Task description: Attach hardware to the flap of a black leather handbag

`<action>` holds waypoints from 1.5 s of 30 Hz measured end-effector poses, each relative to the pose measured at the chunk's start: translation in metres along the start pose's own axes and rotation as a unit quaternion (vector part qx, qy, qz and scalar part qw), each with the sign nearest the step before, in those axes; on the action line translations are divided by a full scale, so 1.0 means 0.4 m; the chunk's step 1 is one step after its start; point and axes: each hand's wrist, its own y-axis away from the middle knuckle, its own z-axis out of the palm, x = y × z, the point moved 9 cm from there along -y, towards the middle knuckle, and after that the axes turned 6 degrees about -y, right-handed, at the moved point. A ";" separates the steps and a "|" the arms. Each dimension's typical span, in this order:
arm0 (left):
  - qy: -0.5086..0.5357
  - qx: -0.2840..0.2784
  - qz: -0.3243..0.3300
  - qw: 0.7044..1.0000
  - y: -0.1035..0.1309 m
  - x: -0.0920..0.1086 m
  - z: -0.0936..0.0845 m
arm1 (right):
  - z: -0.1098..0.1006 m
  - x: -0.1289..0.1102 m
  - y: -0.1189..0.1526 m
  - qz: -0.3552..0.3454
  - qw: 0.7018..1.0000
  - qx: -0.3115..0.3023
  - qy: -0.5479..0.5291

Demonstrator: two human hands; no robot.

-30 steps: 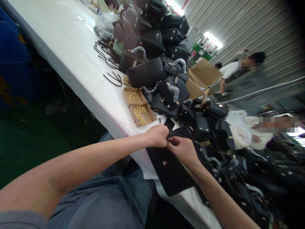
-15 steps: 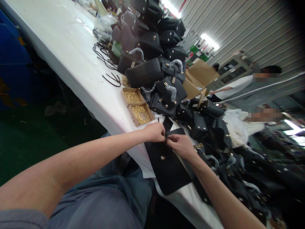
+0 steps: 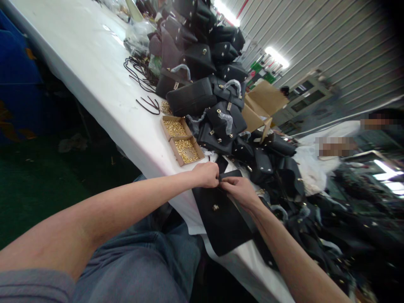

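A flat black bag panel (image 3: 221, 227) with a small metal clasp (image 3: 215, 207) lies across the table edge before me. Above its far part my left hand (image 3: 206, 174) is closed, fingers curled tight. My right hand (image 3: 241, 191) meets it there, thumb and fingers pinched together. Whatever sits between the fingertips is too small and hidden to name. Just beyond my left hand stand two shallow cardboard boxes (image 3: 186, 150) of small gold-coloured metal pieces.
Black handbags (image 3: 192, 94) are heaped along the table (image 3: 132, 134), with more at the right. Dark cords (image 3: 148, 105) lie near the gold pieces. An open carton (image 3: 265, 101) stands behind the heap. A person in white (image 3: 334, 130) is at the far right.
My hands stay together at nearly the same spot over the panel, with only slight finger movement. The person in the background has shifted to the right.
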 end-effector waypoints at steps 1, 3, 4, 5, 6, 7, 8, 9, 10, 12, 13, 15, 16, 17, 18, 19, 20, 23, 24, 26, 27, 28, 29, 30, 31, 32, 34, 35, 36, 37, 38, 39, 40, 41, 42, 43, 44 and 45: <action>-0.001 -0.002 -0.002 1.000 -0.003 0.000 0.001 | -0.004 0.002 -0.002 0.005 1.000 0.009 0.014; -0.002 -0.005 -0.002 1.000 -0.008 0.001 0.002 | -0.008 0.003 -0.006 0.005 0.999 0.019 0.035; -0.001 -0.006 -0.002 1.000 -0.010 0.001 0.003 | -0.009 0.002 -0.008 0.003 0.999 0.019 0.040; -0.001 -0.006 0.000 1.000 -0.011 0.000 0.003 | -0.009 0.002 -0.009 -0.001 0.999 0.016 0.044; -0.001 -0.004 0.004 1.000 -0.013 0.000 0.003 | -0.009 0.001 -0.011 -0.004 0.999 0.013 0.045; -0.003 0.000 0.010 1.000 -0.014 0.000 0.002 | -0.009 0.000 -0.012 -0.008 0.999 0.009 0.045; -0.006 0.006 0.018 1.000 -0.016 -0.001 0.000 | -0.009 0.000 -0.014 -0.010 0.999 0.006 0.043; -0.008 0.012 0.027 1.000 -0.019 -0.001 -0.002 | -0.008 0.001 -0.016 -0.011 0.999 0.004 0.038; -0.009 0.017 0.037 0.999 -0.023 -0.002 -0.004 | -0.007 0.003 -0.018 -0.010 1.000 0.000 0.029; -0.006 0.012 0.059 0.998 -0.032 -0.004 -0.002 | -0.002 0.012 -0.022 -0.003 1.000 -0.003 0.002; -0.001 0.005 0.071 0.997 -0.037 -0.005 -0.001 | -0.001 0.017 -0.025 0.002 1.000 -0.002 -0.011; 0.011 -0.014 0.100 0.995 -0.043 -0.003 0.001 | 0.002 0.024 -0.028 0.010 1.000 0.001 -0.029; 0.016 -0.022 0.114 0.993 -0.045 -0.002 0.001 | 0.004 0.024 -0.028 0.012 0.999 0.002 -0.032; 0.019 -0.027 0.124 0.992 -0.045 -0.002 0.000 | 0.006 0.022 -0.027 0.013 0.999 0.002 -0.033; 0.021 -0.031 0.132 0.991 -0.045 -0.002 -0.002 | 0.007 0.016 -0.025 0.013 0.999 0.001 -0.031; 0.022 -0.033 0.137 0.990 -0.044 -0.003 -0.003 | 0.008 0.008 -0.023 0.011 1.000 0.000 -0.027; 0.023 -0.036 0.139 0.989 -0.043 -0.004 -0.003 | 0.008 -0.004 -0.020 0.006 1.000 0.000 -0.021; 0.025 -0.038 0.144 0.989 -0.037 -0.006 0.000 | 0.011 -0.048 -0.012 -0.021 1.000 -0.006 0.007; 0.023 -0.033 0.142 0.989 -0.035 -0.008 0.000 | 0.013 -0.060 -0.010 -0.028 0.999 -0.007 0.018; 0.018 -0.015 0.133 0.991 -0.031 -0.016 -0.004 | 0.016 -0.075 -0.007 -0.031 0.999 -0.004 0.036; 0.016 -0.005 0.129 0.992 -0.028 -0.021 -0.006 | 0.018 -0.077 -0.006 -0.029 0.999 -0.001 0.038; 0.017 0.003 0.125 0.992 -0.025 -0.026 -0.009 | 0.020 -0.075 -0.005 -0.025 0.999 0.001 0.030; 0.020 0.009 0.124 0.992 -0.021 -0.031 -0.011 | 0.025 -0.071 -0.003 -0.022 1.000 -0.001 0.007; 0.026 0.013 0.122 0.992 -0.016 -0.035 -0.013 | 0.032 -0.064 -0.001 -0.018 0.999 -0.009 -0.031; 0.034 0.019 0.120 0.992 -0.012 -0.040 -0.016 | 0.041 -0.056 0.002 -0.015 0.997 -0.021 -0.080; 0.041 0.025 0.117 0.992 -0.008 -0.044 -0.020 | 0.050 -0.047 0.004 -0.011 0.991 -0.033 -0.131; 0.050 0.037 0.110 0.992 -0.002 -0.049 -0.028 | 0.060 -0.029 0.010 -0.004 0.977 -0.042 -0.208; 0.051 0.039 0.105 0.992 0.000 -0.049 -0.030 | 0.061 -0.020 0.012 -0.001 0.973 -0.037 -0.227; 0.048 0.039 0.099 0.993 0.001 -0.048 -0.031 | 0.060 -0.011 0.014 0.002 0.971 -0.028 -0.236; 0.043 0.037 0.092 0.994 0.001 -0.045 -0.031 | 0.059 -0.004 0.015 0.004 0.971 -0.019 -0.240; 0.038 0.035 0.084 0.995 0.001 -0.042 -0.031 | 0.058 0.001 0.016 0.006 0.971 -0.011 -0.239; 0.031 0.034 0.077 0.996 0.002 -0.039 -0.030 | 0.058 0.003 0.017 0.006 0.972 -0.006 -0.235; 0.024 0.034 0.072 0.997 0.003 -0.035 -0.029 | 0.058 0.004 0.017 0.004 0.974 -0.002 -0.228; 0.017 0.036 0.069 0.997 0.005 -0.030 -0.029 | 0.057 0.002 0.017 0.001 0.976 0.003 -0.216; 0.011 0.040 0.069 0.997 0.008 -0.026 -0.029 | 0.055 0.000 0.017 -0.005 0.980 0.008 -0.201; 0.006 0.045 0.069 0.997 0.012 -0.022 -0.028 | 0.053 -0.004 0.017 -0.010 0.983 0.013 -0.183; 0.003 0.050 0.071 0.996 0.016 -0.019 -0.028 | 0.050 -0.007 0.017 -0.016 0.986 0.018 -0.165; 0.003 0.057 0.073 0.996 0.019 -0.017 -0.029 | 0.047 -0.011 0.018 -0.021 0.989 0.023 -0.148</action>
